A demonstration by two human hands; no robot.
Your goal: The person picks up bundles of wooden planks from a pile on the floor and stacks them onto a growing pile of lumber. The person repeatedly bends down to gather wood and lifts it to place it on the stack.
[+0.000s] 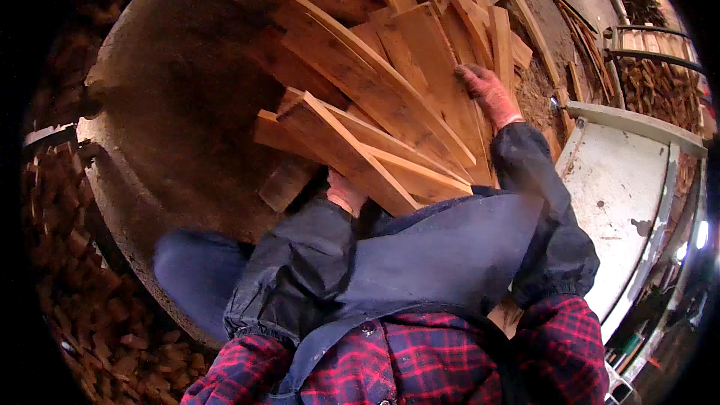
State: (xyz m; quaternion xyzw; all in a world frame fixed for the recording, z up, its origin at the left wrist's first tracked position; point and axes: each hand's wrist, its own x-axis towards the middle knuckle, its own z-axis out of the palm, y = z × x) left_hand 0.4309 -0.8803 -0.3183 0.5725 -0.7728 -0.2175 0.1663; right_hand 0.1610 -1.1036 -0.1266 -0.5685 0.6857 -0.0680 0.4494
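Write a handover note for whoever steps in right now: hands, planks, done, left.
Left hand: under the near ends of the armful of long pale wooden planks, mostly hidden; grip cannot be told.
Right hand: in a reddish glove, lying flat on top of the planks, open.
Planks: carried against the blue apron, fanned out.
Done: bundle gathered and lifted.
Left: setting it down; white metal table stands at right.

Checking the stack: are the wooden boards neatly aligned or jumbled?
Jumbled: the wooden boards cross at different angles, overlapping loosely.
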